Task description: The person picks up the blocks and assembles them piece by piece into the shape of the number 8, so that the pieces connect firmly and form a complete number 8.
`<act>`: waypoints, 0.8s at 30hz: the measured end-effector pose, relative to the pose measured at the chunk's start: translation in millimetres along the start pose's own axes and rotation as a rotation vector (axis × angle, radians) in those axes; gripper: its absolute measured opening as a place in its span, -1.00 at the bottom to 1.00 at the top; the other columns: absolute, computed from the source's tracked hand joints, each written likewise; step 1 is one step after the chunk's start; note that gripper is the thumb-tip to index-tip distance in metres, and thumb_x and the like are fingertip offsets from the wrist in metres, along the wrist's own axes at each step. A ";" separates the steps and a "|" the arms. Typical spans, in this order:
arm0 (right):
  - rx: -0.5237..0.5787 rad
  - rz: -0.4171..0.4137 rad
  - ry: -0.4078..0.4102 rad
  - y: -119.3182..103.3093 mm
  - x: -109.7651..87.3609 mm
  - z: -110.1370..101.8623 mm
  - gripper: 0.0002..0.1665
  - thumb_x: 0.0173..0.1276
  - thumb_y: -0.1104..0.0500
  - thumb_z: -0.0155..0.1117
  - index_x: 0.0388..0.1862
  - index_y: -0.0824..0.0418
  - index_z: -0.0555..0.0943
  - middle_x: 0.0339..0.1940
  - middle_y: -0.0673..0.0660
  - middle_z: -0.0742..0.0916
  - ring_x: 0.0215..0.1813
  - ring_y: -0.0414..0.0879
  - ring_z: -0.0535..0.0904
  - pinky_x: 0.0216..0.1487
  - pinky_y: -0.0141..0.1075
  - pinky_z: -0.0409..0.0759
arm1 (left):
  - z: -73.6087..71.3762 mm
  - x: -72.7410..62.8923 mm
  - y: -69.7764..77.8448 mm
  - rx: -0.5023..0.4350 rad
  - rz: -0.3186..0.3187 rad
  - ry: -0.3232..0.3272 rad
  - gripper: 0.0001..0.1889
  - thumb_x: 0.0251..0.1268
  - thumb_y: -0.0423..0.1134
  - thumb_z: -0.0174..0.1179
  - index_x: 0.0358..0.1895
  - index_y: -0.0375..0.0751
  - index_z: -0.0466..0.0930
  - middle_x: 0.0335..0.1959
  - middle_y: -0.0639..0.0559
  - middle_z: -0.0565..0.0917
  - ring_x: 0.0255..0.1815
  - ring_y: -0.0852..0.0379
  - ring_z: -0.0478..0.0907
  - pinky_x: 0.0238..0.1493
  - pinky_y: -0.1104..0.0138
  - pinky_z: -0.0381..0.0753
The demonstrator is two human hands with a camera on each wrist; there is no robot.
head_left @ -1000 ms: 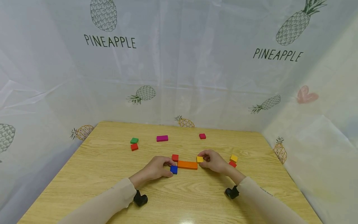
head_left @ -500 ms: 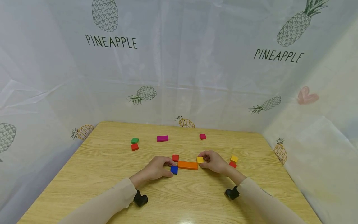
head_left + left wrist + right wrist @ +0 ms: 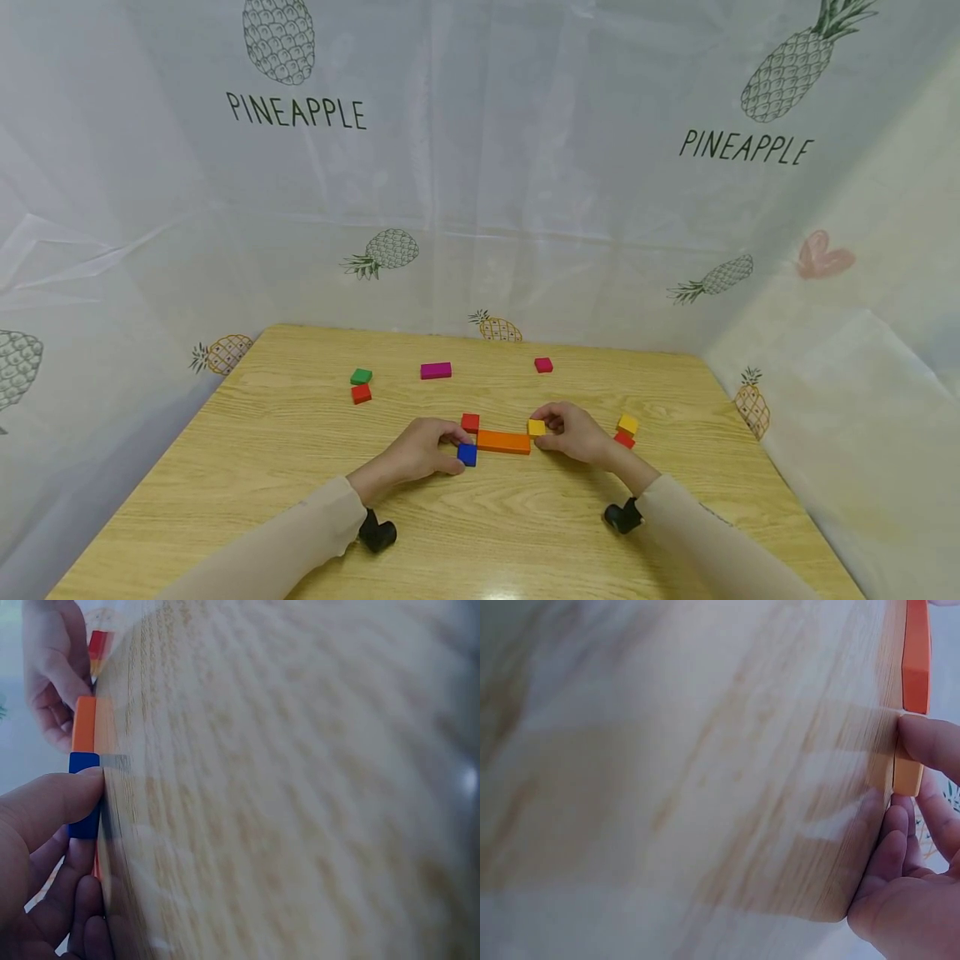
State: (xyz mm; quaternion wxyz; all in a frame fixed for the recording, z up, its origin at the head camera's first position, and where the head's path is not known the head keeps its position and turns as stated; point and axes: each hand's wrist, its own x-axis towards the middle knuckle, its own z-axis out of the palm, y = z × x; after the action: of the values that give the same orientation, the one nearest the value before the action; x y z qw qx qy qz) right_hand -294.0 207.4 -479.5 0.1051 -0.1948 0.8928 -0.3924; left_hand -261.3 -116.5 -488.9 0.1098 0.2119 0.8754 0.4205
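Sitting between the left fingers (image 3: pixel 76 862) is a blue block (image 3: pixel 467 455).

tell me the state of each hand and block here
left hand: pinching blue
right hand: pinching middle yellow
blue: held, beside left end of orange
orange: lying flat, not held
middle yellow: held
right yellow: not held
middle red: close to left hand, contact unclear
left red: not held
right red: not held
green: lying flat, not held
purple: lying flat, not held
crimson: lying flat, not held
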 end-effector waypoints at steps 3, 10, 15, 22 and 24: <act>-0.005 -0.005 0.000 0.7 0.5 -0.2 -0.60 0.42 0.25 0.50 0.18 0.29 0.66 0.03 0.16 0.67 -0.01 0.00 0.50 0.15 -0.08 0.54 | -0.1 -0.4 0.7 0.000 0.000 0.001 -0.68 0.18 -0.28 0.59 0.01 0.01 0.80 -0.10 0.19 0.75 -0.04 0.15 0.61 0.13 0.12 0.64; 0.010 -0.017 -0.004 1.6 0.3 -0.4 -0.59 0.42 0.25 0.50 0.19 0.30 0.65 0.02 0.16 0.66 -0.02 0.00 0.49 0.10 -0.17 0.53 | 0.0 -0.3 1.5 0.015 -0.008 -0.005 -0.68 0.19 -0.27 0.59 0.01 0.02 0.79 -0.10 0.19 0.74 -0.04 0.15 0.61 0.14 0.11 0.63; 0.008 -0.024 -0.005 1.5 0.4 -0.5 -0.59 0.41 0.25 0.51 0.18 0.30 0.66 0.02 0.16 0.66 -0.02 0.00 0.49 0.09 -0.20 0.53 | -0.4 -0.2 1.5 0.029 -0.009 -0.004 -0.67 0.19 -0.27 0.59 0.02 0.02 0.79 -0.09 0.19 0.74 -0.03 0.15 0.61 0.15 0.09 0.63; 0.005 -0.028 -0.005 0.4 0.2 -0.8 -0.59 0.41 0.26 0.50 0.19 0.31 0.65 0.02 0.17 0.66 -0.02 0.00 0.48 0.08 -0.23 0.53 | -0.7 -0.3 2.9 0.020 -0.020 -0.005 -0.67 0.19 -0.27 0.59 0.02 0.02 0.80 -0.07 0.17 0.75 -0.02 0.14 0.61 0.16 0.07 0.63; 0.009 -0.029 -0.005 0.4 0.0 -0.7 -0.59 0.41 0.26 0.51 0.19 0.31 0.65 0.02 0.17 0.66 -0.02 0.01 0.48 0.08 -0.24 0.52 | -0.6 -0.4 2.9 0.019 -0.020 -0.006 -0.67 0.19 -0.27 0.59 0.02 0.02 0.80 -0.07 0.17 0.75 -0.02 0.14 0.61 0.17 0.07 0.63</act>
State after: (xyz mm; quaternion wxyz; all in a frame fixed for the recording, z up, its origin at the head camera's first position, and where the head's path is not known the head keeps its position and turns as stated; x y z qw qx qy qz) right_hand -294.4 208.1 -479.3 0.1028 -0.2082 0.8878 -0.3973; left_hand -260.4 -115.5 -486.3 0.1146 0.2053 0.8811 0.4103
